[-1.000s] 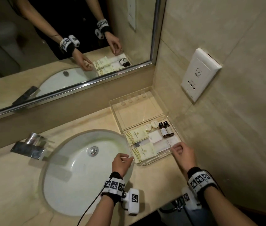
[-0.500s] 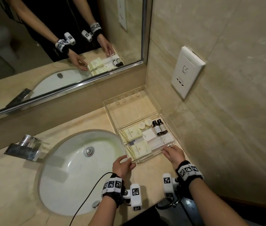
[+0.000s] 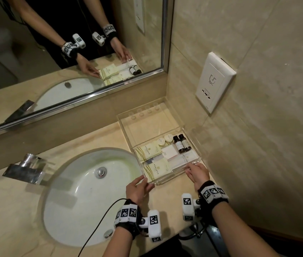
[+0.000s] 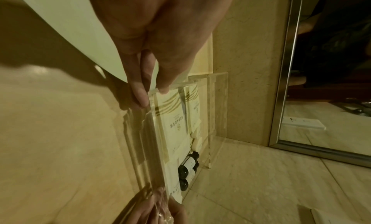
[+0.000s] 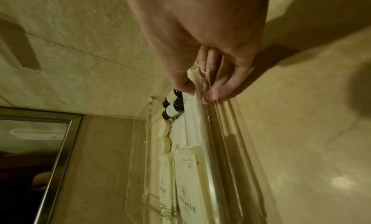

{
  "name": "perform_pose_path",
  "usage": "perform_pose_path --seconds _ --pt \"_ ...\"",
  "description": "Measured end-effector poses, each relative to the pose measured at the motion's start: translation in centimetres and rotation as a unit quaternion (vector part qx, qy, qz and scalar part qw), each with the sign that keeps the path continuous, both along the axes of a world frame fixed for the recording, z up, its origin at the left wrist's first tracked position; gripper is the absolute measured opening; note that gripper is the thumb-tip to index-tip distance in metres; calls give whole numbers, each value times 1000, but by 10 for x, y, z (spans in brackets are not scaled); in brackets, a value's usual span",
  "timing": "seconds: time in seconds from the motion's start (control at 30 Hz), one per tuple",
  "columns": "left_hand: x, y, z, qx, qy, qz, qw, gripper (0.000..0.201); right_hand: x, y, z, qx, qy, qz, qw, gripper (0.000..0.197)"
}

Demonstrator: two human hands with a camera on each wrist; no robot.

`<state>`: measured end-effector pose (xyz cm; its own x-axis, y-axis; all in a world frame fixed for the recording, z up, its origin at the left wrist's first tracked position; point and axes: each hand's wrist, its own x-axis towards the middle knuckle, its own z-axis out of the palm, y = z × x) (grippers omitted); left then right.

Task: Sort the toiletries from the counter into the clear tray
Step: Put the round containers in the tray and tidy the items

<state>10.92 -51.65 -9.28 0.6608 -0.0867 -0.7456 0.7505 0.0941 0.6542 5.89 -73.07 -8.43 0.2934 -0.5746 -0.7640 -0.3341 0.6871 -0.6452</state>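
The clear tray point(image 3: 169, 179) stands on the counter in the corner by the wall. Its near half holds cream packets point(image 3: 157, 168), a white sachet point(image 3: 169, 152), two round soaps point(image 3: 164, 140) and two dark bottles point(image 3: 182, 143); the far half is bare. My left hand point(image 3: 144, 182) pinches the tray's near left corner, thumb and fingers on either side of the wall point(image 4: 149, 94). At the near right corner my right hand point(image 3: 192, 169) pinches the same wall point(image 5: 200, 90), close to the bottles point(image 5: 172, 105).
A white basin point(image 3: 91, 191) lies left of the tray with a chrome tap point(image 3: 26, 169) behind it. The mirror point(image 3: 72, 43) runs along the back. A white socket plate point(image 3: 214, 82) sits on the right wall, which is close beside the tray.
My left hand moved right from the basin rim, where it pinched a small white item, to the tray's near left corner. My right hand stayed at the near right corner.
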Motion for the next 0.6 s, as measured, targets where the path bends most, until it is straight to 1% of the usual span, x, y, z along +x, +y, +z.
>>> perform_pose_path --seconds 0.1,0.3,0.37,0.47,0.6 --pt "4 -1 3 2 -16 4 1000 32 5 -1 2 2 -13 8 1000 18" --pt "22 -8 0 8 -21 26 999 36 29 -5 3 10 -19 20 1000 28" --pt "30 -9 1 12 -31 27 999 35 38 -5 4 18 -23 22 999 26" --pt "41 -12 5 11 -41 25 999 35 53 -7 3 18 -33 30 999 19" --pt "53 -17 4 17 -40 43 998 33 73 -8 2 -2 -41 67 997 22"
